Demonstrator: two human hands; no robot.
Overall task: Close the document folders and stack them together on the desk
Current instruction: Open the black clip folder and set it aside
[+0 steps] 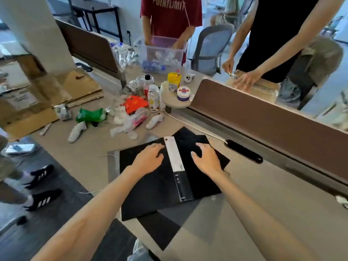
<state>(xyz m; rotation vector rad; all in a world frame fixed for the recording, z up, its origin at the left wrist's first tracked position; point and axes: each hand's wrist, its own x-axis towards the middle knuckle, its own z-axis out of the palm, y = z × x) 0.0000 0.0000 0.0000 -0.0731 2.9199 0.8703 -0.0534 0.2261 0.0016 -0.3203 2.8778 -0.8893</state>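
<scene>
The open folder point(169, 178) lies flat on the counter point(263, 213) directly under both hands, its spine strip point(176, 162) running from about 12 o'clock down to 6 o'clock, leaning slightly toward 5; that spine is the hinge the closing move turns on. The left hand point(148, 160) rests palm down, fingers spread and gripping nothing, on the cover at 9 o'clock of the spine; the right hand point(206, 159) rests likewise, flat and empty, on the cover at 3 o'clock of it; each hand sits just beside the spine, so neither is clearly nearer. A second black folder point(190, 137) shows from beneath at 12 to 1 o'clock, and another dark sheet point(160, 230) juts out at 6 o'clock, whether folder or loose cover I cannot tell. To my judgement, one cover must swing across the spine onto the other; nothing is closed yet. Litter lies well apart at 11 o'clock.
</scene>
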